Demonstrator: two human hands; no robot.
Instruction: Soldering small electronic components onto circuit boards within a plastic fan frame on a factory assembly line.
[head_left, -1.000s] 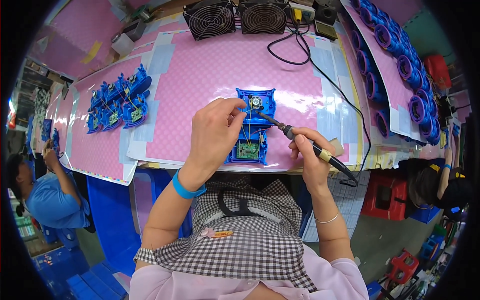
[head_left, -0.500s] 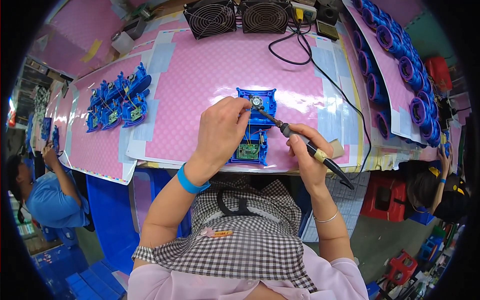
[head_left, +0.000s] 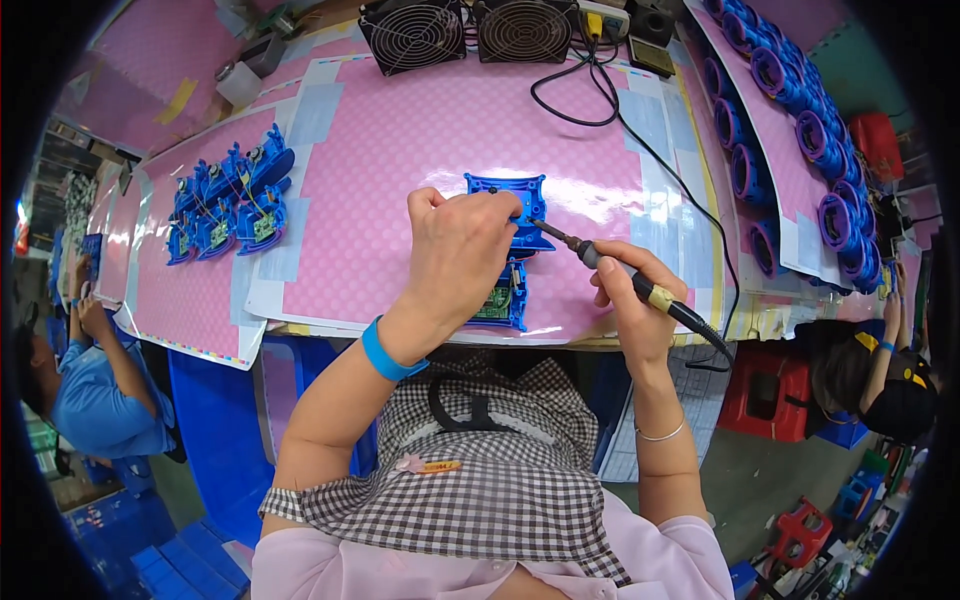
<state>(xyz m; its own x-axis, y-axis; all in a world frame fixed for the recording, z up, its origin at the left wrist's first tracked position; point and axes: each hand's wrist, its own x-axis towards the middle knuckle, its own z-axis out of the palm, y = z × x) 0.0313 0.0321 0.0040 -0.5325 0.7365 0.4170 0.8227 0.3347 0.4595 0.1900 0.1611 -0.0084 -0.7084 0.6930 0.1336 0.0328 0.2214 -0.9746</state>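
My right hand (head_left: 637, 290) grips a soldering iron (head_left: 588, 253) with a dark handle and yellow band, its tip slanting down to a blue plastic housing half (head_left: 508, 183). Over that half, my left hand (head_left: 462, 245) is bent with its fingertips pinched together close to the iron's tip; what they hold is hidden. The round speaker in the housing is mostly covered by my left fingers. Just nearer to me lies a second blue half (head_left: 520, 315) with a green circuit board (head_left: 495, 303), partly behind my left hand and wrist.
Several blue housings with boards and wires (head_left: 225, 205) stand at the left. Two black fans (head_left: 412, 35) line the back edge. The iron's black cord (head_left: 690, 190) runs along the right. A raised shelf (head_left: 790, 190) holds several blue-purple parts. People sit at both sides.
My left hand has shifted slightly right and turned, now covering the speaker. The soldering iron has moved a little right and down, its tip now lower on the housing half.
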